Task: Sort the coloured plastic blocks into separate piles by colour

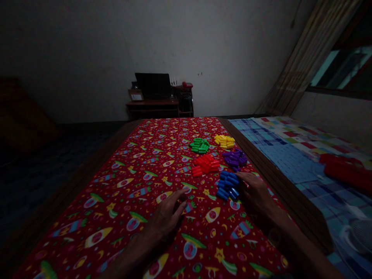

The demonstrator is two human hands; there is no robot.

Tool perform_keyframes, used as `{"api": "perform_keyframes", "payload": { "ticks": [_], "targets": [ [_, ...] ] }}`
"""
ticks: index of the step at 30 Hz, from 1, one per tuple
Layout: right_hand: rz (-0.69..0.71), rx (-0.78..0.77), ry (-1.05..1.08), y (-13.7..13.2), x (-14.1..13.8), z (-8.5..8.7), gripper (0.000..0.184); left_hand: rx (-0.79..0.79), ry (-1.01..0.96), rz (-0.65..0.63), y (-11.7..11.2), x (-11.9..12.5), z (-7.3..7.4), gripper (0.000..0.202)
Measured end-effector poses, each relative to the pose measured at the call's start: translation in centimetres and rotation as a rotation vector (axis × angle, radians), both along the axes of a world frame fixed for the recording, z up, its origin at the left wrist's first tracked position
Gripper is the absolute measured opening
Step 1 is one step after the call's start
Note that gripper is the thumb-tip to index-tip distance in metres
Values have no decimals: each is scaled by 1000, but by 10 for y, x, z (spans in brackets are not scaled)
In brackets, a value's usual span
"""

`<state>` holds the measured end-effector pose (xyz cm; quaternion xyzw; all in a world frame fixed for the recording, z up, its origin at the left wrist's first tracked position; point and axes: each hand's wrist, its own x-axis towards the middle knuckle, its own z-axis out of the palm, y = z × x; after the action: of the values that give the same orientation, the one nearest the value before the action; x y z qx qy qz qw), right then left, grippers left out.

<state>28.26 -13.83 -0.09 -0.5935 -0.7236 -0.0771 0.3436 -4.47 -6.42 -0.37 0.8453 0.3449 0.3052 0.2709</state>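
My left hand (167,212) lies flat on a red patterned cloth (122,182), fingers stretched out and holding nothing. My right hand (255,190) rests on the cloth with its fingers extended against a pile of blue plastic pegs (228,185). Beyond the blue pile sit a red pile (205,164), a purple pile (235,158), a green pile (199,145) and a yellow pile (224,141), each sorted by colour.
The cloth covers a long wooden table (279,182). A bed with a checked sheet (290,155) and a red object (345,170) lies to the right. A small desk with a dark screen (154,97) stands at the far wall. The room is dim.
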Motion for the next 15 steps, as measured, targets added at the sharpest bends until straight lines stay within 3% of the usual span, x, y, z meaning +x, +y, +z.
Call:
{"api": "perform_keyframes", "payload": {
  "ticks": [4,9,12,15],
  "targets": [
    [-70,61,-62,-4,3,-6,32,23,31,2,-1,0,-1,33],
    [-162,82,12,2,20,9,32,43,28,40,9,-7,-3,32],
    [-329,102,144,24,47,22,29,85,32,148,34,-22,1,32],
    [-527,156,407,60,80,26,26,126,61,369,71,-47,5,32]
  ]
}}
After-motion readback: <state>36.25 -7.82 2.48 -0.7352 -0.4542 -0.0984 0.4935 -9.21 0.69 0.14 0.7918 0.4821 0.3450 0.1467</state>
